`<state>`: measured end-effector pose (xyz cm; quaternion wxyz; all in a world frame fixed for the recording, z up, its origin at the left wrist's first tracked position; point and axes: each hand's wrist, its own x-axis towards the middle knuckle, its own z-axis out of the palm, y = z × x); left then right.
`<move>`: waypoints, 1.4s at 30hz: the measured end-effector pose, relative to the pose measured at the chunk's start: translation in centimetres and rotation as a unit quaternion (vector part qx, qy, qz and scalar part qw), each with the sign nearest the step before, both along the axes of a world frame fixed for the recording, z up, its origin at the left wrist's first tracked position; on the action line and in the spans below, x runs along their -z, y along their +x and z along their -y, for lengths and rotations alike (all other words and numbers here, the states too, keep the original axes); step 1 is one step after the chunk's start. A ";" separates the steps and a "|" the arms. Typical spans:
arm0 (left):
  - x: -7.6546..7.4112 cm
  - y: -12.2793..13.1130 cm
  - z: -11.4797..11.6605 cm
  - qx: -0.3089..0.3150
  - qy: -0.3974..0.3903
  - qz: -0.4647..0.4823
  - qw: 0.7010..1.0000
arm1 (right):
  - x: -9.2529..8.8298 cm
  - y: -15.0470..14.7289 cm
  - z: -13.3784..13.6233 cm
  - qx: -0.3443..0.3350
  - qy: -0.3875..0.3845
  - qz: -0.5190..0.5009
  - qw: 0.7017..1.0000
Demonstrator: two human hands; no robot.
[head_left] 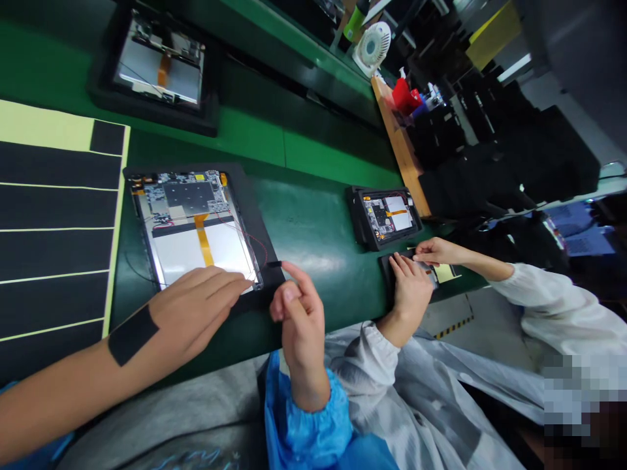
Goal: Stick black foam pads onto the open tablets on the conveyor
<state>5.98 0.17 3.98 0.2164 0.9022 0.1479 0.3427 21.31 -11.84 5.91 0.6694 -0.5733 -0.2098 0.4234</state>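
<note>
Left of centre in frame, open tablet [183, 248]. Left hand [200, 303] flat, unclenched over lower edge; right hand [301, 320] loosely curled, black strip [273, 264] at index fingertip. Tablet likely stiff, fragile: hold by sides, off circuit board [189, 194].

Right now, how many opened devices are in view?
3 clearly: top-left device, front device by the left hand, device right of centre. Co-worker's hands may hide another.
</note>
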 end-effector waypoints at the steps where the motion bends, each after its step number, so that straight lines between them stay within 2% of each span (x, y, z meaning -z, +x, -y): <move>1: -0.2 -0.3 -0.3 0.013 -0.027 -0.001 1.000 | -0.3 -0.2 0.1 -0.031 0.001 -0.090 0.995; 4: -0.8 -1.2 -1.3 0.032 -0.090 -0.006 0.995 | -0.7 -1.0 0.4 -0.083 0.008 -0.256 0.963; 7: -1.3 -1.9 -1.7 0.003 -0.117 -0.005 0.993 | -0.5 -1.7 0.5 -0.084 0.023 -0.315 0.945; 9: -1.3 -1.9 -1.6 -0.018 -0.098 -0.004 0.995 | -0.3 -2.0 0.5 -0.087 0.023 -0.332 0.939; 14: -0.6 -1.2 -1.2 -0.012 -0.019 -0.015 1.000 | -0.2 -2.1 0.6 -0.075 0.005 -0.324 0.943; 19: -0.5 -0.8 -1.5 -0.002 0.003 -0.022 1.000 | -0.2 -2.1 0.8 -0.067 -0.020 -0.302 0.951; 23: -0.3 -0.9 -1.9 0.003 0.023 -0.033 0.999 | -0.1 -2.0 1.0 -0.075 -0.011 -0.302 0.950; 34: -0.1 -1.4 -1.7 0.003 0.016 -0.036 0.999 | -0.6 -1.8 0.9 -0.117 0.035 -0.331 0.936; 38: -0.5 -1.3 -1.8 -0.001 -0.016 -0.030 0.999 | -0.6 -1.8 0.9 -0.094 0.016 -0.327 0.940; 42: -0.4 -1.8 -2.4 0.027 0.020 -0.066 0.997 | -0.5 -2.0 1.0 -0.070 0.014 -0.336 0.939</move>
